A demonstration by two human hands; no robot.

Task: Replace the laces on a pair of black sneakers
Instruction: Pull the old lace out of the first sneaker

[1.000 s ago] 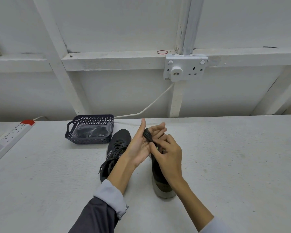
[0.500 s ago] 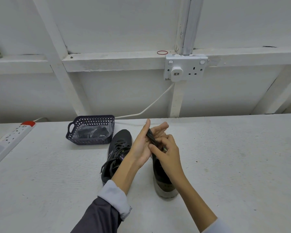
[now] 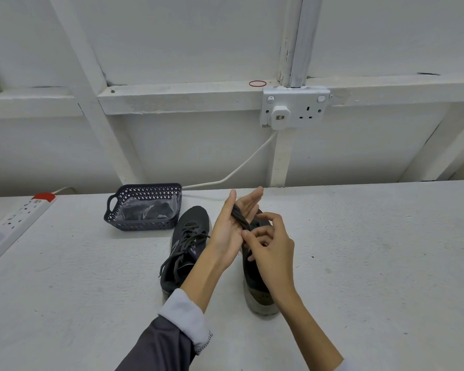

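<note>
Carries lace (image 3: 239, 216) slantwise across flat, released left hand (image 3: 229, 231); pinches its near end with right hand (image 3: 271, 246).

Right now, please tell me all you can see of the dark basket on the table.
The basket is dark, plastic-looking, rectangular, with lattice-pierced walls and a cut-out handle at its left end. It stands upright on the white table, near the wall, just beyond the toe of the laced sneaker. Inside lies a clear plastic bag with dark contents.
</note>
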